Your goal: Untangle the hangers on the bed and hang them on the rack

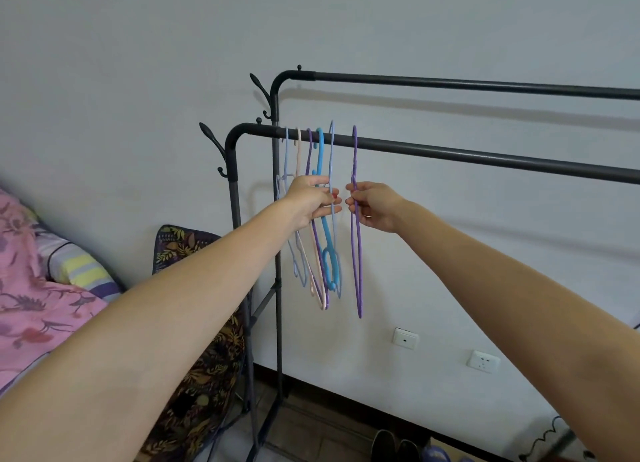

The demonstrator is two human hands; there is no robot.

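A black clothes rack (450,152) stands against the wall with two horizontal bars. Several thin hangers hang close together on the near bar at its left end, among them a bright blue hanger (322,171) and a pale pink hanger (298,153). My left hand (311,200) reaches into this bunch, its fingers curled round some of the hangers. A little to the right hangs a separate purple hanger (356,254), hooked over the same bar. My right hand (375,205) pinches the purple hanger near its upper part.
The bed (31,288) with a pink floral cover and a striped pillow lies at the left. A dark leaf-patterned cushion (194,323) leans beside the rack's post. Two wall sockets (405,338) sit low on the wall. Shoes (394,446) lie on the floor under the rack.
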